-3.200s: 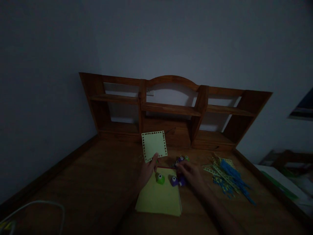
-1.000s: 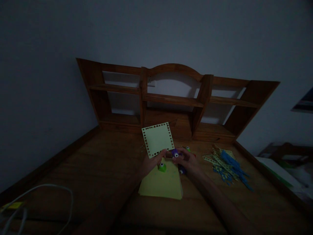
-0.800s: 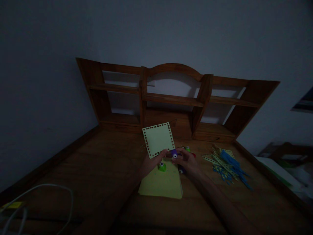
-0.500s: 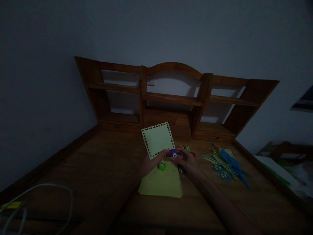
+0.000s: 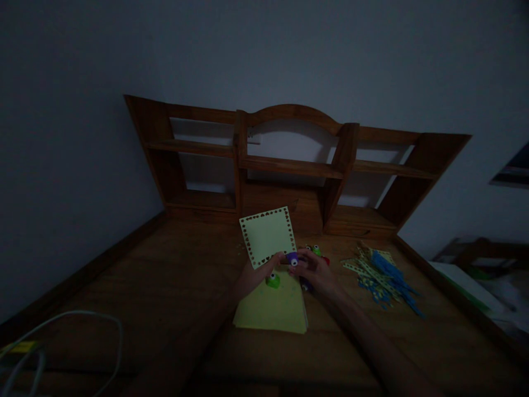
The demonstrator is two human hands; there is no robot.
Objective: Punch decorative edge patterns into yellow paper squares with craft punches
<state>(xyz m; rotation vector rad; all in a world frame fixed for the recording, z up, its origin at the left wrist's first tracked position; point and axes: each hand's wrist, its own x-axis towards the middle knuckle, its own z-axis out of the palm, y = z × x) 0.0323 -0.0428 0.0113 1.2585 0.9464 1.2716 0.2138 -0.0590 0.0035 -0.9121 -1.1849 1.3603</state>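
My left hand pinches the lower edge of a pale yellow paper square whose border is punched with small hearts, and holds it upright above the desk. My right hand grips a small purple paper punch pressed against the square's lower right corner. Just below my left hand, a green punch rests on a stack of yellow paper that lies flat on the wooden desk.
More small punches sit behind my right hand. A heap of blue and yellow paper strips lies to the right. A wooden shelf unit stands at the back of the desk. White cables curl at the front left.
Since 3.2 s ago my right hand has picked the purple punch up off the yellow stack and brought it to the square's corner. Over the last second both hands have barely moved.
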